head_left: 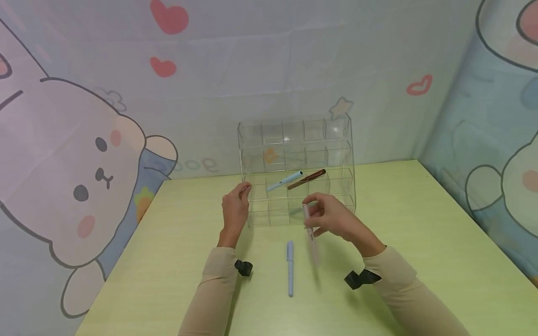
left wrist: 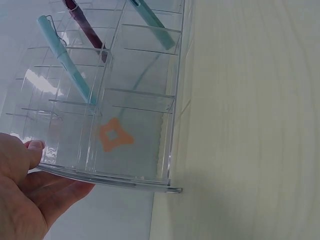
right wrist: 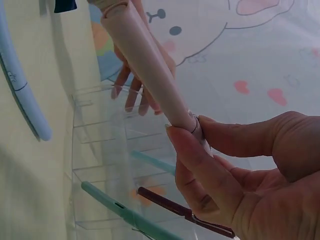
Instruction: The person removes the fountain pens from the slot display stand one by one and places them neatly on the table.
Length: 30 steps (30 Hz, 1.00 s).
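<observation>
A clear acrylic rack [head_left: 350, 140] with rows of small compartments stands at the back of the table. My left hand [head_left: 235, 210] grips its left side edge between thumb and fingers, also visible in the left wrist view. In front of the lower right part, my right hand [head_left: 334, 217] pinches a pale pink pen [right wrist: 150, 67], which slants downward in the air. A light blue pen [head_left: 285, 181] and a dark red pen [head_left: 308, 179] lean in one row of the rack. Lower down leans a green pen [right wrist: 112, 202], partly hidden by the right hand in the head view.
A lavender-blue capped pen [head_left: 290, 270] lies on the pale yellow table [head_left: 168, 270] between the forearms, in front of the rack. Behind the rack hangs a cloth backdrop [head_left: 269, 65] with cartoon prints. Each wrist carries a small black camera [head_left: 244, 267].
</observation>
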### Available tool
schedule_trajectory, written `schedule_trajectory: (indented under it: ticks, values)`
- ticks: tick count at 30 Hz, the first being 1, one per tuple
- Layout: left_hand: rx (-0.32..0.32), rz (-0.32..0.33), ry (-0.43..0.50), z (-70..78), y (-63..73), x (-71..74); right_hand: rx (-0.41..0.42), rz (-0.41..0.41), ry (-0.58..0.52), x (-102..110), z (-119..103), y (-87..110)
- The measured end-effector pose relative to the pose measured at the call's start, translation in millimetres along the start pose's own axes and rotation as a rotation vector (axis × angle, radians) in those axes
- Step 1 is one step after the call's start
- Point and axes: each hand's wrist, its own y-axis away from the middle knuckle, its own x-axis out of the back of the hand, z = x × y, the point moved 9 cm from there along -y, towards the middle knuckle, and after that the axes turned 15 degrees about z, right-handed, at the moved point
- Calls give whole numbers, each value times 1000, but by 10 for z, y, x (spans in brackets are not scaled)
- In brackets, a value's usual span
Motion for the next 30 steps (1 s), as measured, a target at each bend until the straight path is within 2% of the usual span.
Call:
schedule_trajectory:
  ticks: [12, 16, 21, 30]
  values:
    - [-7, 6, -9, 2, 12, -3, -118, -63, 84, -339, 368, -10]
    - [-6, 9, -13, 8, 4, 1, -141, -83, 103, -409, 452, -11]
    - [2, 9, -17, -1, 14, 11, -165, -72, 136, -457, 598, -37]
    - [1, 11, -17, -5, -1, 6, -93, -128, 220, -552, 684, -47]
